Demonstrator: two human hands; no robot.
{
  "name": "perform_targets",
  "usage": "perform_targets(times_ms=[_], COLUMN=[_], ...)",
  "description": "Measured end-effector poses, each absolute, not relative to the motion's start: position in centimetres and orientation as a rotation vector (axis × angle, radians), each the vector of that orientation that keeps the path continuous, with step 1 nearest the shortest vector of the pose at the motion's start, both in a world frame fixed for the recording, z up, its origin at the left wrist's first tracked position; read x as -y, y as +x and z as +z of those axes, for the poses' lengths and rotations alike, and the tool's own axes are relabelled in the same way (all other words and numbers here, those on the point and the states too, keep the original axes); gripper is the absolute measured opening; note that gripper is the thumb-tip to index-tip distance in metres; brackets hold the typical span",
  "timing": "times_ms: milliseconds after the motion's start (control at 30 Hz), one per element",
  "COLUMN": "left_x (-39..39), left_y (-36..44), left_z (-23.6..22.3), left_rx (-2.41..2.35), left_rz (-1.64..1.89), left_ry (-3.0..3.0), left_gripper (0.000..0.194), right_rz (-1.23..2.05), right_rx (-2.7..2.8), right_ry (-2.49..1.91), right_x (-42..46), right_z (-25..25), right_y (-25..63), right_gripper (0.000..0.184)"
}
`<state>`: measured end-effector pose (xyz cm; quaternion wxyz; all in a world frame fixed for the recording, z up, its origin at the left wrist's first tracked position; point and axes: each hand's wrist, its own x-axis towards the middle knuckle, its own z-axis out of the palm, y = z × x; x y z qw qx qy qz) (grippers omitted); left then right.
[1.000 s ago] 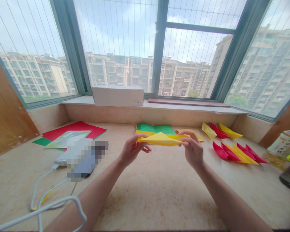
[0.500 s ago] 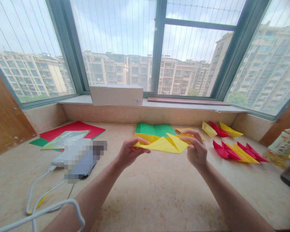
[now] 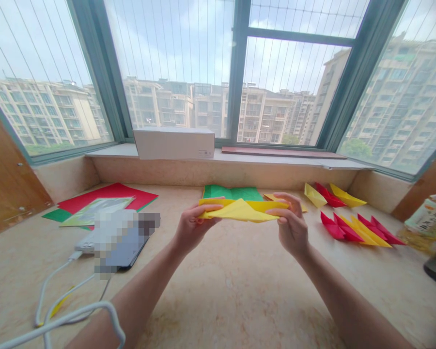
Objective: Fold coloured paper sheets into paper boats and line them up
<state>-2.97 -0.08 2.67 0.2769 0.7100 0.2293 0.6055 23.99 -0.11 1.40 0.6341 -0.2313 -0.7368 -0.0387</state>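
On the far left, a red sheet (image 3: 109,196) lies on the surface (image 3: 221,295), with a white charger (image 3: 89,245) and its cable (image 3: 63,295) nearer the person; a pixelated object (image 3: 123,240) beside the charger cannot be made out. A folded yellow paper (image 3: 240,211) is held up in front of a green sheet (image 3: 232,193), its left end gripped by the curled fingers of the left hand (image 3: 198,228) and its right end pinched by the right hand (image 3: 290,225). Half a second ago, its triangular flaps were spread apart; they have now been closed down, so a flatter, narrower shape is presented, with a triangle lying against a yellow band. Further right, red and yellow paper boats (image 3: 359,231) are set out in rows.
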Motion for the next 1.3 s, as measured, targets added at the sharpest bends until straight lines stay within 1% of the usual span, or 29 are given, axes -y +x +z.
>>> perform_targets(times_ms=[167,267,433,533,600,733,833,867,933,967,1033,1133,1300], left_x=[-0.3,-0.2,-0.9,-1.5,-1.9,-2.5,-2.7,-2.7,-2.6,-2.5,-2.2,-1.8,-1.4], left_y=[-3.4,-3.4,-3.4,-3.7,-4.1,-4.6,-4.5,-4.4,-4.0,-3.8,-3.6,-3.7,-4.0], left_z=[2.2,2.2,2.1,2.0,1.9,1.2,0.3,0.1,-0.3,-0.4,-0.3,0.1,0.9], left_rx=[-0.502,-0.5,-0.672,-0.761,-0.826,-0.978,-0.902,-0.85,-0.776,-0.76,-0.732,-0.644,-0.614], left_rz=[1.38,1.295,1.34,1.362,1.332,1.282,1.228,1.187,1.108,1.091,1.107,1.173,1.347], left_ry=[1.921,1.898,1.751,1.714,1.799,2.134,2.5,2.616,2.751,2.769,2.764,2.784,2.84], left_gripper=[0.025,0.027,0.024,0.027,0.026,0.019,0.016,0.018,0.029,0.033,0.034,0.03,0.04], right_rz=[0.011,0.046,0.147,0.221,0.232,0.082,-0.028,-0.045,-0.075,-0.093,-0.137,-0.18,-0.188], right_rx=[1.737,1.784,1.844,1.854,1.861,1.887,1.923,1.94,1.975,1.99,2.015,2.05,2.063], right_ry=[-0.561,-0.58,-0.668,-0.754,-0.799,-0.813,-0.778,-0.766,-0.742,-0.73,-0.702,-0.659,-0.641], right_x=[-0.5,-0.6,-0.9,-1.4,-1.7,-1.8,-1.6,-1.5,-1.2,-1.1,-0.9,-0.7,-0.7], right_z=[1.0,1.0,0.7,0.2,-0.1,-0.2,-0.4,-0.6,-0.9,-1.0,-1.2,-1.2,-0.7], right_y=[24.0,24.1,24.4,24.7,24.8,24.8,24.6,24.4,24.0,23.9,23.6,23.6,23.7], right_gripper=[0.03,0.032,0.043,0.039,0.035,0.03,0.027,0.025,0.02,0.018,0.015,0.019,0.023])
